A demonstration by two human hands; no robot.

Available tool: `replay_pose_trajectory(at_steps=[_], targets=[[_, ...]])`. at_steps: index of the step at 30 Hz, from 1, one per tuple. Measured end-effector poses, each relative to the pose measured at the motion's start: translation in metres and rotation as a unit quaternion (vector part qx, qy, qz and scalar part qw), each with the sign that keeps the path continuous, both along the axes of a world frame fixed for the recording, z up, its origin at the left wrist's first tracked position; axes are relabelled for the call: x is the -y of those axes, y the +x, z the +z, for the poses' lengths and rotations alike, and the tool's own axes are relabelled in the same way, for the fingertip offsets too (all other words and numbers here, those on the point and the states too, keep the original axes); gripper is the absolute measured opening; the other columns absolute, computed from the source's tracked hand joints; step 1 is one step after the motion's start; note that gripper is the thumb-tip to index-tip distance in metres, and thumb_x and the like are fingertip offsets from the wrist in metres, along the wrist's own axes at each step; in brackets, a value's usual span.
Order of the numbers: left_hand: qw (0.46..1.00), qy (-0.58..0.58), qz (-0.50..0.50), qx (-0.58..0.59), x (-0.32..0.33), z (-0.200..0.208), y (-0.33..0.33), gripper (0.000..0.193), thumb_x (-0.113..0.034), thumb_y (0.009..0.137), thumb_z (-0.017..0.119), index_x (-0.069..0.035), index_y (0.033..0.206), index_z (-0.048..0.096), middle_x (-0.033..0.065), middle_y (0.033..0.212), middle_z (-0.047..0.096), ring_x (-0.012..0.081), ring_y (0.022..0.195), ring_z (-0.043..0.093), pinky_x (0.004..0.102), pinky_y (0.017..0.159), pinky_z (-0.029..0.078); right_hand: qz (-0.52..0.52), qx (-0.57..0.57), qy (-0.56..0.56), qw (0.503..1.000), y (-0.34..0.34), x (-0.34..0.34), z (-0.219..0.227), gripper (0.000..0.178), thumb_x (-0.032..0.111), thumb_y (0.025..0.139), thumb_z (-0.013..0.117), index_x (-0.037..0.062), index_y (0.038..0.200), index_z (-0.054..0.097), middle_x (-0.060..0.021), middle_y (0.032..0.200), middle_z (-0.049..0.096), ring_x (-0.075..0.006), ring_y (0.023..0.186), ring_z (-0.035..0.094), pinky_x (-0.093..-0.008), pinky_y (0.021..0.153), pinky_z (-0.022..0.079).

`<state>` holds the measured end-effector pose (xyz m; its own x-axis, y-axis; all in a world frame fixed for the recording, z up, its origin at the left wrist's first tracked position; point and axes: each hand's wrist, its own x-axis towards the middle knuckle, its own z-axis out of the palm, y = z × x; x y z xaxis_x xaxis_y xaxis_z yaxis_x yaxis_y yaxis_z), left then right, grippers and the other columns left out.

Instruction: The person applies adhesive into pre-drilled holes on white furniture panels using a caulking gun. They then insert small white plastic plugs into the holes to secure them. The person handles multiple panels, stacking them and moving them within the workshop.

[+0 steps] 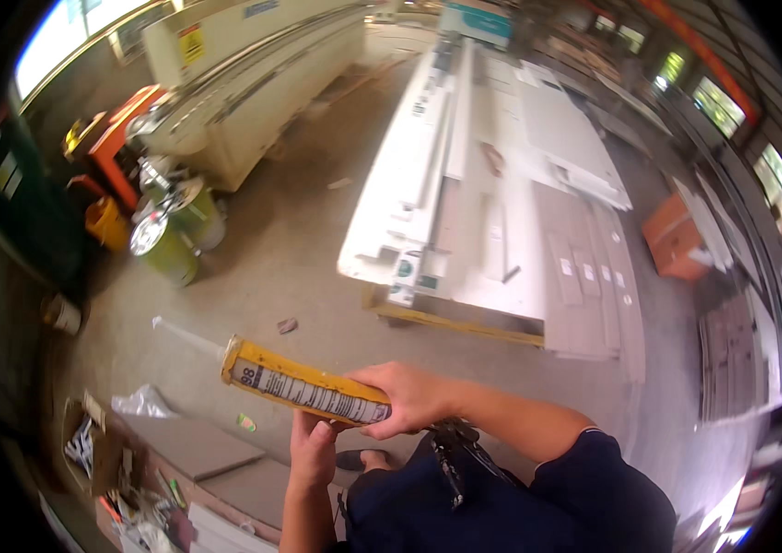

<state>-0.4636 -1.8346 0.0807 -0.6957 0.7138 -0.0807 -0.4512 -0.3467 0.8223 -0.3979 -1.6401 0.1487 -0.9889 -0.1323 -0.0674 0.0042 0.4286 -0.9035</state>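
A caulking gun (262, 356) with a yellow frame is held out in front of my body, tilted with its front end up to the left. In it sits a pale sealant cartridge (310, 392) with printed text, and a long translucent nozzle (186, 335) points left. My right hand (412, 398) is closed around the rear end of the yellow frame. From below, my left hand (314, 441) grips the frame near its middle, thumb upward. A dark, white-smeared piece (451, 450) hangs below my right wrist; I cannot tell whether it belongs to the gun.
Ahead stands a low worktable (474, 286) bearing white and grey panels. Two green cylindrical tanks (170, 241) stand left, beside a large beige machine (253, 101). A cluttered box (87, 442) and grey boards (184, 442) lie lower left. An orange-brown carton (672, 238) is at right.
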Motion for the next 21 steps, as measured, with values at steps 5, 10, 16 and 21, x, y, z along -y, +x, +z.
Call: replay_pose_trajectory(at_steps=[5,10,16,21], targets=[[0.982,-0.025,-0.187,-0.008,-0.148,0.007,0.123,0.061,-0.036,0.086,0.070,-0.003,0.130,0.044,0.0103,0.118,0.058,0.0245,0.104,0.063,0.0402,0.084,0.055,-0.219,-0.032,0.060,0.973,0.193,-0.093,0.009,0.063,0.022,0.069,0.075,0.0058,0.127,0.056,-0.0167,0.104,0.064,-0.0346,0.097,0.062,-0.0412,0.083,0.050],[0.953,-0.049,-0.293,0.049,-0.285,0.029,0.303,0.042,-0.016,0.092,0.064,0.000,0.127,0.047,0.0117,0.115,0.060,0.0222,0.102,0.063,0.0383,0.086,0.054,-0.391,0.017,0.095,0.915,0.397,-0.170,0.018,0.065,0.022,0.070,0.073,0.0074,0.130,0.054,-0.0154,0.106,0.065,-0.0348,0.097,0.062,-0.0425,0.082,0.051],[0.903,-0.050,-0.425,0.040,-0.413,0.051,0.496,0.034,-0.012,0.094,0.061,0.002,0.123,0.050,0.0114,0.112,0.061,0.0222,0.099,0.064,0.0369,0.080,0.056,-0.561,0.041,0.166,0.810,0.600,-0.237,0.045,0.065,0.024,0.072,0.072,0.0082,0.132,0.053,-0.0152,0.105,0.065,-0.0352,0.097,0.063,-0.0438,0.082,0.051],[0.866,-0.087,-0.492,-0.004,-0.506,0.053,0.634,0.034,-0.020,0.094,0.058,0.000,0.121,0.050,0.0125,0.110,0.061,0.0245,0.098,0.064,0.0391,0.080,0.056,-0.720,-0.003,0.239,0.651,0.740,-0.259,0.041,0.053,0.011,0.072,0.070,0.0056,0.124,0.057,-0.0138,0.099,0.062,-0.0334,0.094,0.059,-0.0411,0.085,0.048]])
